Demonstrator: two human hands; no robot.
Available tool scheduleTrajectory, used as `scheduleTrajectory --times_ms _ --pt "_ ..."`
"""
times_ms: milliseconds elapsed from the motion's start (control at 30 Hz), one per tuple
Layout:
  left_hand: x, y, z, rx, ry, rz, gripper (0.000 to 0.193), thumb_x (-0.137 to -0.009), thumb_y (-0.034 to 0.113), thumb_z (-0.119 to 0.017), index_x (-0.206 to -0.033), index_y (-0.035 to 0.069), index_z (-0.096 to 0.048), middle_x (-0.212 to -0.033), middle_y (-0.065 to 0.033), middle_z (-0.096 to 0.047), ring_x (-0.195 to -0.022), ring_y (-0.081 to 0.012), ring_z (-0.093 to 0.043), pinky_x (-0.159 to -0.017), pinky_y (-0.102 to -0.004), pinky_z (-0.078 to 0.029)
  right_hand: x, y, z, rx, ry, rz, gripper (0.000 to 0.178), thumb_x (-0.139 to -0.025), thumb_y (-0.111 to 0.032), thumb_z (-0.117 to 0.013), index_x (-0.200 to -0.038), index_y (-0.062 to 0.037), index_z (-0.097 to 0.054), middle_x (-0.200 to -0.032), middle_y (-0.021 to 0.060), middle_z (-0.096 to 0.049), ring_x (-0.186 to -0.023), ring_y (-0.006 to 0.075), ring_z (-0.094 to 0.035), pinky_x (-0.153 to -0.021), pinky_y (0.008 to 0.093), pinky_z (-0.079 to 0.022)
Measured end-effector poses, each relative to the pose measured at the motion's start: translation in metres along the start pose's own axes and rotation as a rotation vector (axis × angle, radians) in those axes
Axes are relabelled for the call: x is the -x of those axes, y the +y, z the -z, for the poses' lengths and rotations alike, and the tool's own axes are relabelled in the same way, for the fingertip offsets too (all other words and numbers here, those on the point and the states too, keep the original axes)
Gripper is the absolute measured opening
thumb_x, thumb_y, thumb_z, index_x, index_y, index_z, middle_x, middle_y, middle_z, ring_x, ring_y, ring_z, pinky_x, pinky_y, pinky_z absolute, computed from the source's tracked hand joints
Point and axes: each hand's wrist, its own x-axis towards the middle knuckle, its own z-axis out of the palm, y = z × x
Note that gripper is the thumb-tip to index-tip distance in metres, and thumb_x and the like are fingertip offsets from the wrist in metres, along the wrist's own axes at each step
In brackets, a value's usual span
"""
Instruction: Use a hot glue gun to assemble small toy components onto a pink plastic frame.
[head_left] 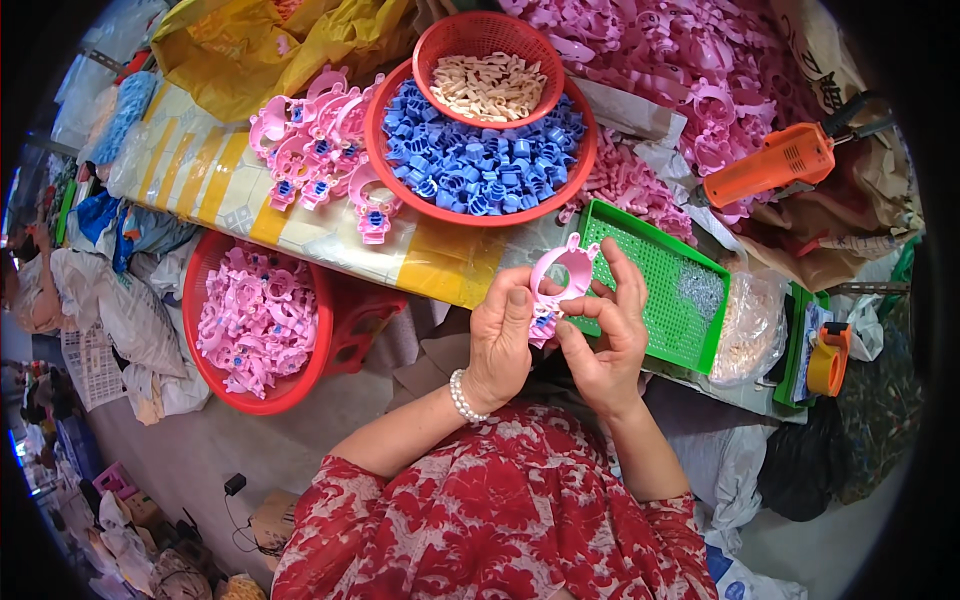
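Observation:
Up in front of my chest is a pink plastic part with an open ring on top and a small blue piece in its lower body (544,322). My left hand (498,345) grips its lower side between thumb and fingers. On the other side, my right hand (612,345) pinches at the part with thumb and index finger, its other fingers raised behind the ring. Whatever small piece lies under those fingertips is hidden. Similar pink parts with blue pieces (318,150) lie heaped on the table, left of a red basin of blue plastic pieces (490,165).
A red basket of cream pieces (490,88) sits on the basin. Right of my hands is a green tray (655,290) with small metal bits. An orange power tool (770,165) lies by a pink heap (680,60). A red tub (325,340) of pink parts stands lower left.

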Motion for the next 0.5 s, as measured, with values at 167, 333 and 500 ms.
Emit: scheduleTrajectory --times_ms 167,333,500 --pt "0.001 -0.002 0.002 0.016 -0.028 0.008 0.033 -0.101 0.033 -0.038 -0.108 0.003 -0.051 -0.081 -0.0016 -0.058 -0.062 -0.0040 -0.052 -0.055 -0.0189 -0.044 0.000 0.003 -0.003 -0.005 -0.002 -0.008 0.012 -0.074 0.000 -0.069 -0.084 -0.0025 -0.064 -0.141 0.0204 -0.038 -0.128 0.0350 -0.038 -0.098 0.0427 -0.041" --pt "0.001 -0.010 0.005 -0.071 -0.028 -0.055 0.032 -0.102 0.029 -0.035 -0.108 0.002 -0.050 -0.089 -0.0041 -0.059 -0.069 -0.0054 -0.054 -0.060 -0.0195 -0.046 -0.002 0.000 -0.006 0.124 0.000 0.073 0.013 -0.071 0.000 -0.069 -0.082 -0.0037 -0.064 -0.138 0.0211 -0.041 -0.126 0.0369 -0.038 -0.097 0.0435 -0.039" --pt "0.000 -0.008 0.007 -0.123 -0.041 -0.083 0.033 -0.102 0.028 -0.033 -0.109 0.001 -0.050 -0.096 -0.0069 -0.061 -0.075 -0.0071 -0.057 -0.064 -0.0199 -0.049 -0.001 0.002 -0.009 0.169 0.017 0.122 0.014 -0.068 0.000 -0.069 -0.080 -0.0041 -0.064 -0.136 0.0216 -0.042 -0.124 0.0393 -0.038 -0.101 0.0460 -0.032"
